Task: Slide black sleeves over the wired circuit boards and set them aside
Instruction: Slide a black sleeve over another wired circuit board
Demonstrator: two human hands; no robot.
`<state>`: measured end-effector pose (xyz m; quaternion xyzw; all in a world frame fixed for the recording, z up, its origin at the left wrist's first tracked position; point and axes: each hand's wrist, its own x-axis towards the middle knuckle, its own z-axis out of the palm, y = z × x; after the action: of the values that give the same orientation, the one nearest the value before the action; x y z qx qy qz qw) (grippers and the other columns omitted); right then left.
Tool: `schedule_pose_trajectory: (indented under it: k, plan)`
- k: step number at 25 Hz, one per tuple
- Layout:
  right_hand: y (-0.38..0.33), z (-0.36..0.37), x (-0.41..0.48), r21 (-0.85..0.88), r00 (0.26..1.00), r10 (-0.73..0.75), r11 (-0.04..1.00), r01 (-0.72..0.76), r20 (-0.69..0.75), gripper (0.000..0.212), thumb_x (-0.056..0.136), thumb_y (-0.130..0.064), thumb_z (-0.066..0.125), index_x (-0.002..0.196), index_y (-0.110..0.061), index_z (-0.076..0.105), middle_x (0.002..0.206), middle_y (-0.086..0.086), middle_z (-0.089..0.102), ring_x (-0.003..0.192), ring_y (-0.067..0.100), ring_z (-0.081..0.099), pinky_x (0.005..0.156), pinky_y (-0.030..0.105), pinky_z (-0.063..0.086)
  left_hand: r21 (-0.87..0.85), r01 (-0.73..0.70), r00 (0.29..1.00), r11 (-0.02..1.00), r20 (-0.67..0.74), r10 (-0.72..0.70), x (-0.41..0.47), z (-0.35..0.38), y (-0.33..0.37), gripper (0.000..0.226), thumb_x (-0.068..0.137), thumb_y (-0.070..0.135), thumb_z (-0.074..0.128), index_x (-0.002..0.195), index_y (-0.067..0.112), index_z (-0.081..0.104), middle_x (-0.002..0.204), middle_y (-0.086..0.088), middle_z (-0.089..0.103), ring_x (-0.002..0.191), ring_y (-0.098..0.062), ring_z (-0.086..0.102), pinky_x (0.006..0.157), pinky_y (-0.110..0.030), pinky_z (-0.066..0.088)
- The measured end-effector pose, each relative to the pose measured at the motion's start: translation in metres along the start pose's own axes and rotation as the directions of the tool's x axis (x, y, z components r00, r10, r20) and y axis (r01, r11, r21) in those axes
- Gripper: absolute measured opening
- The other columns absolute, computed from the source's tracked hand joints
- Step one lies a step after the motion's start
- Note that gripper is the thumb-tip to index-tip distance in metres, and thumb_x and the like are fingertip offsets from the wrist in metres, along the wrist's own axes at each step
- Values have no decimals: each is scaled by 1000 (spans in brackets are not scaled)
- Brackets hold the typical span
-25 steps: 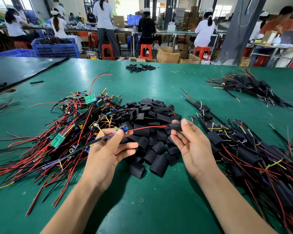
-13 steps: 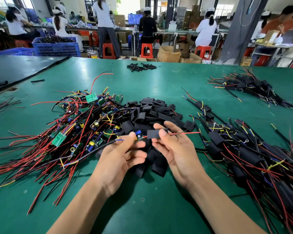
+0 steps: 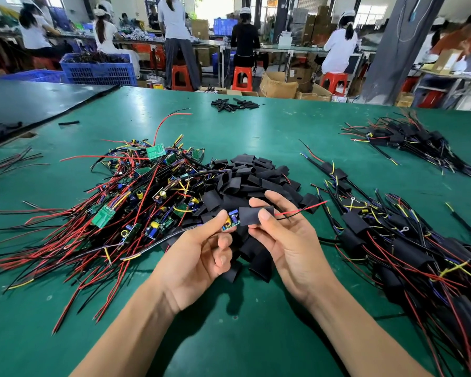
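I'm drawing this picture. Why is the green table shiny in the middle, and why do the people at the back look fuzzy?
Head view: daylight from the back glares off the green table; the far workers are slightly blurred; the wide lens tilts the grey pillar; the held circuit board and black sleeve look sharp.

Green table point(image 3: 256, 131); blue crate point(image 3: 98, 69) far left; red stools point(image 3: 241, 77), cardboard boxes point(image 3: 278, 85), workers point(image 3: 174, 23) behind; grey pillar point(image 3: 392, 50) right.
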<state>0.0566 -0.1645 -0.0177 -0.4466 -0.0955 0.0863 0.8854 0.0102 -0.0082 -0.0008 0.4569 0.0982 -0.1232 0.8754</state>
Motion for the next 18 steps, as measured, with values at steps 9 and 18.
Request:
schedule_pose_trajectory:
  k: [9, 18]
  plan:
    - [1, 0, -3, -233, 994, -109, 967, 101, -25, 49, 74, -19, 73, 122, -13, 60, 107, 6, 76, 91, 16, 71, 74, 25, 56, 18, -9, 1000, 1000, 23, 8, 0, -2, 1, 31, 86, 36, 65, 66, 15, 72, 54, 4, 38, 39, -10, 33, 38, -19, 32]
    - [7, 4, -6, -85, 1000, 26, 996, -26, 1, 38, 66, -34, 87, 98, -18, 74, 75, 8, 67, 58, 17, 60, 61, 27, 53, 0, 9, 997, 1000, 75, -9, 0, -3, 0, 30, 88, 38, 63, 69, 15, 67, 56, 4, 36, 39, -11, 33, 38, -21, 33]
